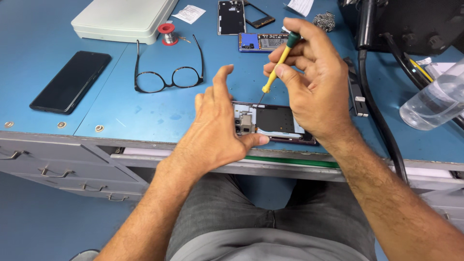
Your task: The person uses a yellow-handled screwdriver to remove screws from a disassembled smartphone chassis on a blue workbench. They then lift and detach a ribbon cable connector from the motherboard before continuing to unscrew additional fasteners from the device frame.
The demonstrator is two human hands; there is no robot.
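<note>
An opened phone (273,121) with its back cover off lies near the front edge of the blue table (145,116). My left hand (217,130) rests against the phone's left end, thumb along its near edge, fingers raised. My right hand (309,82) grips a small yellow screwdriver with a green cap (278,62), tilted, its thin tip touching the phone's top edge. My right palm hides the phone's right end.
Black glasses (166,77) and a dark phone (71,81) lie to the left, a white box (121,19) and solder spool (167,33) behind. More phone parts (231,17) and a blue board (261,42) sit at the back. A black cable (374,106) and clear bottle (435,99) are at right.
</note>
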